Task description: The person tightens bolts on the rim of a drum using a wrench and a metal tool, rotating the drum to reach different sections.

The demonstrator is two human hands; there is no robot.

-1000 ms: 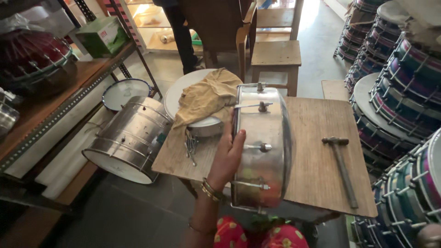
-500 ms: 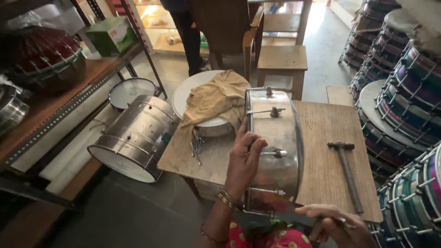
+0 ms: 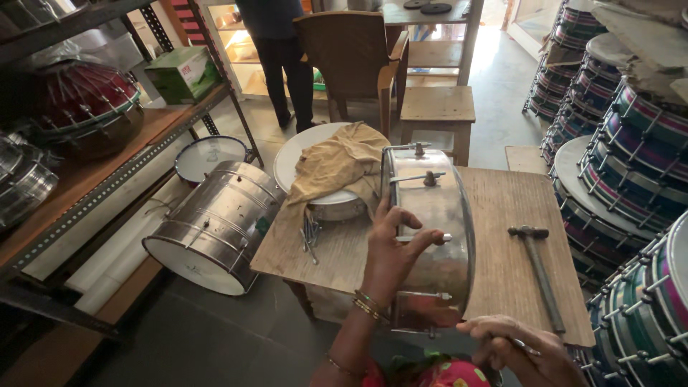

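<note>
A shiny steel drum shell [image 3: 437,215] with tension rods stands on its edge on the wooden table [image 3: 502,208]. My left hand [image 3: 393,251] presses against its left side, thumb hooked over a rod, steadying it upright. My right hand [image 3: 519,350] hovers at the table's near edge, fingers curled around a small thin metal part. A hammer [image 3: 539,272] lies on the table to the right of the drum. Several loose metal rods [image 3: 309,235] lie to the left, beside a white drum [image 3: 322,168] draped with a tan cloth [image 3: 340,163].
A large steel drum [image 3: 215,226] lies on the floor at left beside a small white-headed drum [image 3: 209,156]. Stacks of coloured drums [image 3: 631,179] crowd the right. Shelving with drums runs along the left. A wooden chair [image 3: 351,57], stool [image 3: 437,107] and a standing person [image 3: 276,50] are beyond.
My right hand has come into view at the table's near edge, holding a small metal part. My left hand shifted slightly on the drum shell, which stays upright.
</note>
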